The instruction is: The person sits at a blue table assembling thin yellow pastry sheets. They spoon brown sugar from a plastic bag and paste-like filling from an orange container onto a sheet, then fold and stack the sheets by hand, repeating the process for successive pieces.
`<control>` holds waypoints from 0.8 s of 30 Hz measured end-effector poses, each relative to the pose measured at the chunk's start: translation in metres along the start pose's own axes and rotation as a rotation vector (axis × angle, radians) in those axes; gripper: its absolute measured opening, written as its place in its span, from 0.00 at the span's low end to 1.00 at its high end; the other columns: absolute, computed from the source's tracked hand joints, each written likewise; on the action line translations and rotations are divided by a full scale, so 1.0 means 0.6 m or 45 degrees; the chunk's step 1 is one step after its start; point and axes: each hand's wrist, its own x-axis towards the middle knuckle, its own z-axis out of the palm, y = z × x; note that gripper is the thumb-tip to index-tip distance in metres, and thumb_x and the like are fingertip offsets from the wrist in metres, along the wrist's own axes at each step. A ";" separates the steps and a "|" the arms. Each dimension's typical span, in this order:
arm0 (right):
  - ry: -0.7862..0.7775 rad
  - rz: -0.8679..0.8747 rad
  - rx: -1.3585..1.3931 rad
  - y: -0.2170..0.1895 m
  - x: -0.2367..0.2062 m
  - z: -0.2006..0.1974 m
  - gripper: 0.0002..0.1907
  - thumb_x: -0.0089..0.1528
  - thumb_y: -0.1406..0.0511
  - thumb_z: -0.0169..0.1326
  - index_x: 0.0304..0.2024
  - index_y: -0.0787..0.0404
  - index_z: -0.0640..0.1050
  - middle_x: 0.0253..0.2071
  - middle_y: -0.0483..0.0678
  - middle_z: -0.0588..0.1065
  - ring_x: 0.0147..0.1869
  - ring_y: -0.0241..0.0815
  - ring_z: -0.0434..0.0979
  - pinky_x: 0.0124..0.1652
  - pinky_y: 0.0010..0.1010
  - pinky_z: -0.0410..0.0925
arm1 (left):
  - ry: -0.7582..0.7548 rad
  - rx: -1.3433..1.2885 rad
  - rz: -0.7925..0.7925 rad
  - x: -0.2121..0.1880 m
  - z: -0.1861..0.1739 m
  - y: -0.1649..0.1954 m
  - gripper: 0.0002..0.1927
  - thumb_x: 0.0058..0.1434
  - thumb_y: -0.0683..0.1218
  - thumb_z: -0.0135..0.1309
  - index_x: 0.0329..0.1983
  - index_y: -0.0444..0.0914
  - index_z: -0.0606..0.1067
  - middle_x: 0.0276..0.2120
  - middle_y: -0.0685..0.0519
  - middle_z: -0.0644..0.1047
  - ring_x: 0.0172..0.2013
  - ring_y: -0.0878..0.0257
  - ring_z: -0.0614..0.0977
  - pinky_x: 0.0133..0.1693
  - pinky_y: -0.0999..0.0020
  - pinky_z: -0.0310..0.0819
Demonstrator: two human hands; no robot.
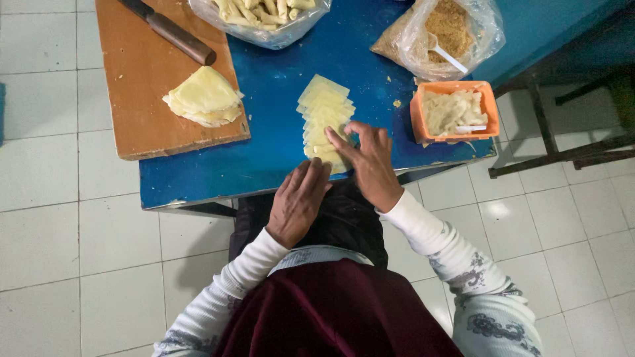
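A row of several pale yellow square wrappers [324, 109] lies overlapped on the blue table [278, 112]. My right hand [367, 162] rests on the near end of the row, fingertips touching the wrappers. Beside it, my left hand [299, 198] lies palm down at the table's near edge, fingers just reaching the nearest wrapper. Neither hand grips anything.
A wooden board [142, 99] at the left carries a folded stack of wrappers [204, 98] and a knife [173, 32]. At the back stand a bag of rolled pieces [264, 16] and a bag of crumbs with a spoon [443, 33]. An orange tub of filling [453, 111] sits right.
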 end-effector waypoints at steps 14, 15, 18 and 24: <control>-0.104 -0.014 0.414 0.043 0.038 -0.018 0.32 0.64 0.68 0.60 0.71 0.54 0.68 0.41 0.42 0.78 0.45 0.41 0.76 0.51 0.38 0.62 | -0.018 0.152 0.055 -0.017 0.005 0.005 0.28 0.67 0.48 0.57 0.69 0.37 0.68 0.60 0.45 0.71 0.60 0.51 0.74 0.59 0.56 0.71; -0.125 0.002 0.462 0.055 0.051 -0.022 0.32 0.65 0.68 0.60 0.71 0.55 0.67 0.41 0.42 0.78 0.45 0.39 0.76 0.51 0.37 0.64 | -0.008 0.162 0.061 -0.015 0.006 0.005 0.28 0.68 0.48 0.57 0.69 0.37 0.68 0.61 0.45 0.71 0.61 0.51 0.74 0.59 0.56 0.71; -0.153 0.330 0.871 0.091 0.131 -0.026 0.30 0.68 0.65 0.58 0.72 0.56 0.66 0.41 0.41 0.79 0.43 0.31 0.77 0.49 0.28 0.71 | 0.018 0.170 0.060 -0.016 0.006 0.007 0.29 0.68 0.49 0.56 0.71 0.40 0.66 0.61 0.46 0.71 0.62 0.51 0.73 0.60 0.55 0.71; 0.294 -0.112 1.418 0.167 0.316 -0.024 0.09 0.79 0.66 0.58 0.57 0.66 0.77 0.47 0.44 0.76 0.52 0.32 0.76 0.58 0.30 0.73 | 0.023 0.187 0.054 -0.020 0.009 0.009 0.30 0.70 0.50 0.56 0.73 0.42 0.65 0.62 0.46 0.70 0.63 0.51 0.72 0.60 0.55 0.71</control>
